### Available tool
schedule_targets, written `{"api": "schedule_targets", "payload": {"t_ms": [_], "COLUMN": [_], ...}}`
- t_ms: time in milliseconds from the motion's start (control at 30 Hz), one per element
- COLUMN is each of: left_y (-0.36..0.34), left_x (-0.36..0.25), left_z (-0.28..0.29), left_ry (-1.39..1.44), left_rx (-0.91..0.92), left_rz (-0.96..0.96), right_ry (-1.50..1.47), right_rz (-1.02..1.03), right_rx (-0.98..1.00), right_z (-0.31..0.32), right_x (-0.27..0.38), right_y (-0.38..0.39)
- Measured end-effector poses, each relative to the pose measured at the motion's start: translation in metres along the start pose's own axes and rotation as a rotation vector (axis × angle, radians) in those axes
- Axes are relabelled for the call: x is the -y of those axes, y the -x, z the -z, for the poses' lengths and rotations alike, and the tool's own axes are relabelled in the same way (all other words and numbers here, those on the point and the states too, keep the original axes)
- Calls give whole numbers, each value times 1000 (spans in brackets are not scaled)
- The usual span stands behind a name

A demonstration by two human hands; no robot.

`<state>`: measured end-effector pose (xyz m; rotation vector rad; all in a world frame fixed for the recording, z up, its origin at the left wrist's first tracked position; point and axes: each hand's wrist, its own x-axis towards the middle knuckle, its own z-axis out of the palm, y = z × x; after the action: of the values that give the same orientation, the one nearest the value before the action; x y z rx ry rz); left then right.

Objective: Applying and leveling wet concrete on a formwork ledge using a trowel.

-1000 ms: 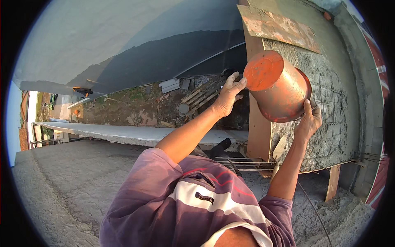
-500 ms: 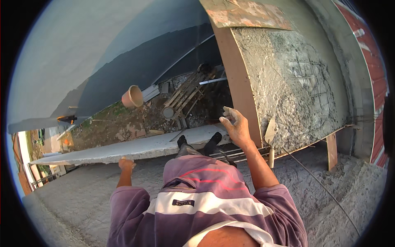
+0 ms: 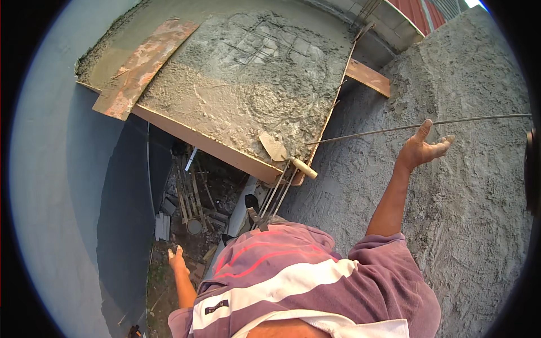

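Observation:
My left hand point(image 3: 177, 259) is low at the left beside my body, fingers apart and empty, over the drop to the debris-covered ground. My right hand point(image 3: 424, 147) is raised at the right, fingers open with nothing in them, just below a thin steel rod point(image 3: 484, 117) in view; whether they touch is unclear. A trowel point(image 3: 273, 147) with a wooden handle lies on the near corner of a formed concrete slab point(image 3: 225, 96), which has wire mesh in it. The orange bucket is not in view.
A stained board point(image 3: 143, 67) lies across the slab's left part. A rough grey concrete surface point(image 3: 462, 203) fills the right, with a short plank point(image 3: 369, 78) by it. A tall grey wall point(image 3: 62, 180) is at left. Below lie wood scraps point(image 3: 189, 197) and rubble.
The bucket left both my hands, was in the air at left half a second ago, and is now out of sight. The view has turned, and my right hand has moved out rightward.

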<state>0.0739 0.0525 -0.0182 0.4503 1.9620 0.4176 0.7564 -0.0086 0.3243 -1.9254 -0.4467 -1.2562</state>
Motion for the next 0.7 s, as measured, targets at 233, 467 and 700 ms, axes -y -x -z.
{"api": "schedule_targets", "payload": {"t_ms": [233,467,700], "left_y": [-42,20,130], "left_x": [-76,-135,-250], "left_z": [-23,-32,-35], "left_ry": [-22,3,89], "left_rx": [265,299,335], "left_rz": [-393,-564,-1056], "right_ry": [-801,-937,-1263], "right_rz": [-616,-552,-417], "right_rx": [12,-85,145], "right_z": [-55,-28,1], "right_x": [-33,48,158], "right_y": [-74,-149,-166]}}
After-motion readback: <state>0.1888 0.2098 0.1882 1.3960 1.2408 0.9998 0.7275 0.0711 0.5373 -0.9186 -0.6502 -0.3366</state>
